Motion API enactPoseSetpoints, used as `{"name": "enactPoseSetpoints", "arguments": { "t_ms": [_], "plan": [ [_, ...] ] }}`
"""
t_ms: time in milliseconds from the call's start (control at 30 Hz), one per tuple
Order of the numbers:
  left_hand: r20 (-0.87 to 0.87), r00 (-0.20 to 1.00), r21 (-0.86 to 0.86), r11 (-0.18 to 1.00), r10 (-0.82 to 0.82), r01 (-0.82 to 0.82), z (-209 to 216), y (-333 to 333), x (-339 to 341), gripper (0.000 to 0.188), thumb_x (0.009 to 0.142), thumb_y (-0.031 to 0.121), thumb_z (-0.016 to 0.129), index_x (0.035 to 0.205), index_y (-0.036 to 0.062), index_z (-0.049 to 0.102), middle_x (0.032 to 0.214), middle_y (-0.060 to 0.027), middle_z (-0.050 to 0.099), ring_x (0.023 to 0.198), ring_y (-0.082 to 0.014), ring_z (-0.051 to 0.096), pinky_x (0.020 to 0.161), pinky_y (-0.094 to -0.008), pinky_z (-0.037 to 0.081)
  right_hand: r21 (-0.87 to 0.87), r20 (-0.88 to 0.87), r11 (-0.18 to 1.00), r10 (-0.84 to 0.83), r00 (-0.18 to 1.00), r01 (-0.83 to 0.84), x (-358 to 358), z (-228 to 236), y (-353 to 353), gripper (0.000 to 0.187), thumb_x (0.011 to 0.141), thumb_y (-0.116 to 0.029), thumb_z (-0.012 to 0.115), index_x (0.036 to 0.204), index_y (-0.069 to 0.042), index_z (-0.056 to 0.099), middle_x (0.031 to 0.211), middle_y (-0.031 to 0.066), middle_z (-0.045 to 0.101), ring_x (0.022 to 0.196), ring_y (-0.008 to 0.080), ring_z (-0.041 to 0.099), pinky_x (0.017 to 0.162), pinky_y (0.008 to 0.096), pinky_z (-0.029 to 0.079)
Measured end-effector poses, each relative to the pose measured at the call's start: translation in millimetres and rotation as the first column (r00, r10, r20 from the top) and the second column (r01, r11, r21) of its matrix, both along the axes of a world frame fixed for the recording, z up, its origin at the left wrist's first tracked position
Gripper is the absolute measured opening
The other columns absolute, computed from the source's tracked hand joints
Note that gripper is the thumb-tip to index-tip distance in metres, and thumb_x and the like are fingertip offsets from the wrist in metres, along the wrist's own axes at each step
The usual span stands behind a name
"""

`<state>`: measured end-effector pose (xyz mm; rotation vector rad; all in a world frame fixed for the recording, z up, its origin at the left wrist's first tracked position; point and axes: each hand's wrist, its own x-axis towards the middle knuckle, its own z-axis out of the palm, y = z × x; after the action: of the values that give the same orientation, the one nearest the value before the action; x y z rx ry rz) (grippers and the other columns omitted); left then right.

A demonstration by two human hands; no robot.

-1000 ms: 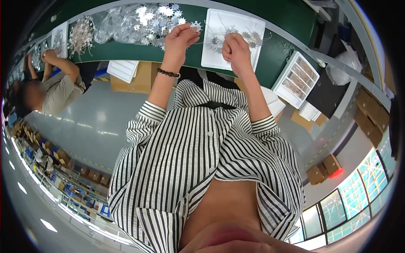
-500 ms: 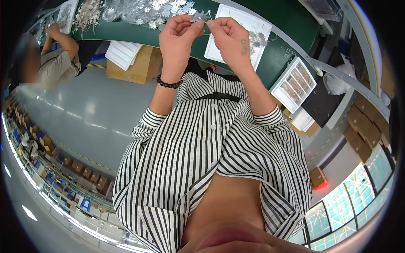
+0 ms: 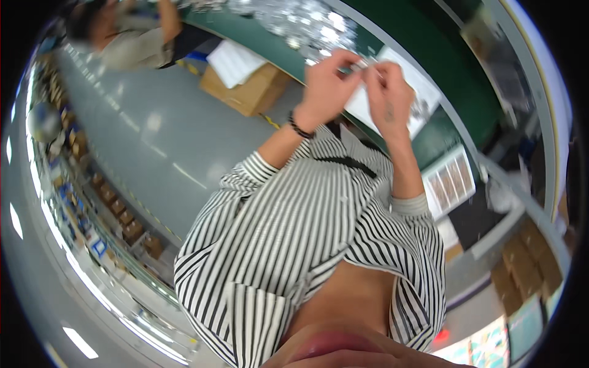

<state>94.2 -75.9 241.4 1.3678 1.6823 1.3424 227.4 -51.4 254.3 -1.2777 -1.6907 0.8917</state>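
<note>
1. The left hand [image 3: 328, 86] is raised above the green counter [image 3: 472, 92], its fingers curled in and pinched on a small silvery piece [image 3: 363, 64] that shows only as a pale blur between the two hands.
2. The right hand [image 3: 388, 92] is up beside it, to the right, its fingertips closed on the same small piece, so the two hands meet at it.
3. The piece sits at the fingertips on the far side of both hands, held in the air over the near edge of the counter; its exact shape cannot be made out.
4. A dark beaded bracelet [image 3: 300, 129] circles the left wrist, and both forearms come out of the rolled cuffs of a black-and-white striped shirt [image 3: 307, 245].
5. Just behind the right hand a white sheet [image 3: 423, 92] lies on the counter with a few small silvery bits on it.
6. Further left along the counter is a glittering heap of silvery pieces [image 3: 294, 21].
7. Right of the hands and nearer, a white tray with rows of compartments [image 3: 451, 184] sits at the counter's end.
8. On the grey floor to the left stands an open cardboard box [image 3: 248, 89] with white sheets on top.
9. At the far left another person [image 3: 132, 37] in a beige top works at the same counter, well apart from these hands.
</note>
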Motion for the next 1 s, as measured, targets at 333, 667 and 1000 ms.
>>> {"name": "enactPoseSetpoints", "arguments": {
  "t_ms": [333,667,1000],
  "plan": [
    [0.652,0.758,-0.230,0.946,-0.023,0.227,11,9,7,0.018,0.095,0.012,0.064,0.106,-0.0001,0.070,0.088,-0.0039,0.066,0.076,-0.0108,0.058,0.072,-0.0220,0.052,-0.294,-0.307,0.950,0.006,0.952,-0.101,21,-8,-2,0.010,0.101,-0.011,0.054,0.104,-0.003,0.058,0.079,0.0008,0.058,0.066,0.0062,0.046,0.058,0.0182,0.037],
    [-0.042,0.990,0.025,0.991,-0.132,0.134,-3,10,23,0.010,0.085,0.009,0.072,0.091,0.0010,0.073,0.084,-0.0012,0.069,0.065,-0.0092,0.053,0.058,-0.0226,0.044,-0.399,-0.409,0.860,-0.477,0.778,0.318,59,-65,3,0.013,0.100,-0.014,0.052,0.111,-0.007,0.057,0.078,0.0019,0.057,0.064,0.0095,0.046,0.059,0.0208,0.041],
    [0.356,0.919,-0.382,0.871,-0.171,0.310,-55,-4,52,0.013,0.093,0.012,0.064,0.099,0.0026,0.072,0.081,0.0023,0.066,0.063,-0.0059,0.047,0.057,-0.0194,0.038,-0.562,-0.253,0.821,-0.051,0.966,-0.103,77,-106,-39,0.017,0.096,-0.014,0.062,0.106,-0.004,0.070,0.061,-0.0030,0.053,0.054,0.0078,0.036,0.051,0.0231,0.030]
  ]
}}
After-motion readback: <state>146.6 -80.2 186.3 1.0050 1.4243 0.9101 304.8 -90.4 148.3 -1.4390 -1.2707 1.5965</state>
